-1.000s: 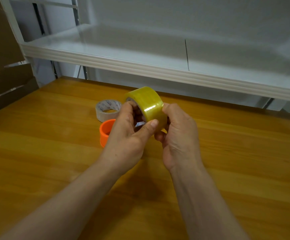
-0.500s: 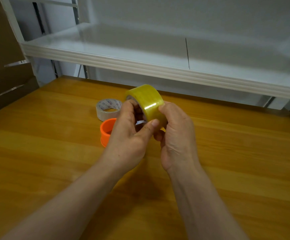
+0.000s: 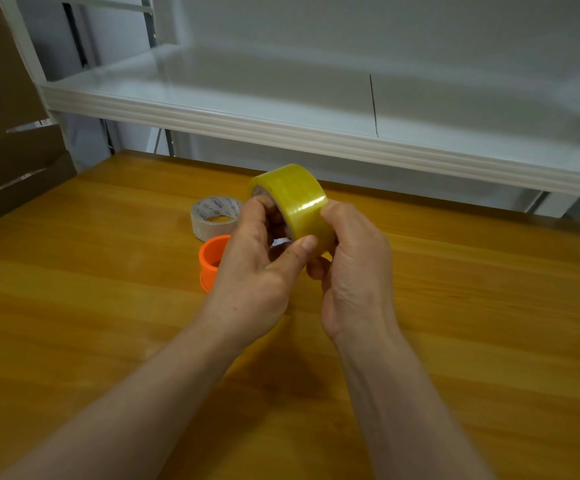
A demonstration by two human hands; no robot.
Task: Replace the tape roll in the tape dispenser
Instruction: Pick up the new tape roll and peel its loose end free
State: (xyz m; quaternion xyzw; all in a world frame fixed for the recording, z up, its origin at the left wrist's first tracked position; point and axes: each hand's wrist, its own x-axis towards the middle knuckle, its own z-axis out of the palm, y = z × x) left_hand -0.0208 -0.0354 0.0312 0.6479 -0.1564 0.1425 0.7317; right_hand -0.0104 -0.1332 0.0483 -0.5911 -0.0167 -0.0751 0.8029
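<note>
Yellow tape roll (image 3: 293,199), one, is gripped above the wooden table (image 3: 472,306) by both hands, left hand (image 3: 254,271) and right hand (image 3: 354,268). One clear printed tape roll (image 3: 214,216) and one orange plastic ring (image 3: 212,258), possibly the dispenser, lie behind.

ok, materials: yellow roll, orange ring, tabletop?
Yellow roll: glossy translucent plastic tape, going by the bright glare stripe. Orange ring: looks like matte moulded plastic, uniform colour. Tabletop: wood or wood-look laminate, grain lines, slight sheen.

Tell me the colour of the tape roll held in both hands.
Translucent yellow tape roll; the head view, the only one, shows it.
</note>
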